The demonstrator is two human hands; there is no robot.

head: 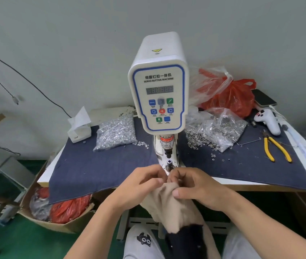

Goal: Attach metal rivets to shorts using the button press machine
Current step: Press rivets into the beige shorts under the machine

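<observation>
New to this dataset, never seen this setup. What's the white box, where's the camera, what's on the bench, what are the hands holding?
There is one picture, taken by a camera worn on the person's head, looking forward and down.

The white box is a button press machine; its label reads "Servo Button Machine". Below its panel a punch points down at a small post.

The table is covered with a blue cloth. On it lie a bag of rivets to the left, a second bag of metal parts to the right, yellow pliers, a tissue box, red bags and a phone.

The left hand and right hand both pinch beige shorts just in front of the post.
</observation>
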